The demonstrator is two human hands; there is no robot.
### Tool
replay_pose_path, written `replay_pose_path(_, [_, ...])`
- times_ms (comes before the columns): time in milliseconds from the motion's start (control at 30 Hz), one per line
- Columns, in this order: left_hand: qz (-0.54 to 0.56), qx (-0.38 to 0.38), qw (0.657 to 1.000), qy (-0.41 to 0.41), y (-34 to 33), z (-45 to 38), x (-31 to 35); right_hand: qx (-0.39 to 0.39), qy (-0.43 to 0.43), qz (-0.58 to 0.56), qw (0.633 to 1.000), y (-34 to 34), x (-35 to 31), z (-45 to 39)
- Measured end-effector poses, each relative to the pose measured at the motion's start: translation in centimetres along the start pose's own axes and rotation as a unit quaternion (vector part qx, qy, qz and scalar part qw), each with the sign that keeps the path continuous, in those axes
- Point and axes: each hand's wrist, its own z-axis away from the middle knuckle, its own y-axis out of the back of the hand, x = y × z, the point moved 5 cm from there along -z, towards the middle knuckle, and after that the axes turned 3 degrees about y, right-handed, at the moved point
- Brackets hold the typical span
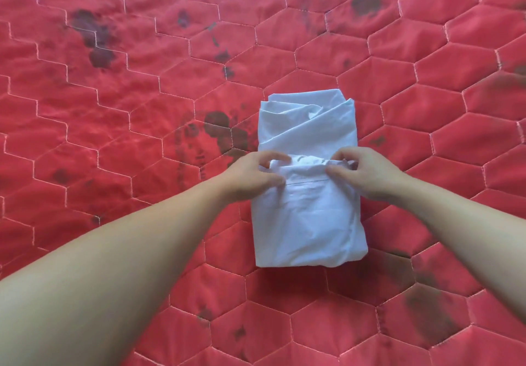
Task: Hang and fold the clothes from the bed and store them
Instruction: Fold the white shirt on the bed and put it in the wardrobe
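A white garment (308,223) lies folded into a narrow upright rectangle on the red quilted bed cover (113,109), right of centre. A folded-over edge runs across its middle. My left hand (253,176) pinches that edge at its left end with thumb and curled fingers. At the edge's right end my right hand (367,173) pinches it in the same way. Both forearms reach in from the bottom corners. The far half of the garment shows diagonal overlapping folds.
The red cover with its stitched hexagon pattern fills the whole view. Dark blotches mark it at the upper left, top right, left of the garment and lower right. No other clothes or furniture are in view.
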Motion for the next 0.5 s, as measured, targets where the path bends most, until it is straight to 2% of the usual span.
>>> replay_pose_path(133, [-0.018,-0.012,1.0,0.009,0.6,-1.3,0.7,0.0,-0.009,-0.064,0.998,0.4,1.4,-1.1])
replay_pose_path(267, [-0.008,0.017,1.0,0.023,0.6,-2.3,-0.1,0.096,-0.059,-0.11,0.988,-0.2,3.7,-1.6])
replay_pose_path(400, [0.073,0.084,0.992,0.051,0.5,-2.8,-1.2,0.171,-0.078,-0.124,0.974,-0.4,4.0,-1.5])
replay_pose_path(500, [0.232,0.118,0.963,0.068,0.4,-2.7,-0.9,0.235,-0.052,-0.102,0.965,0.4,2.7,-1.6])
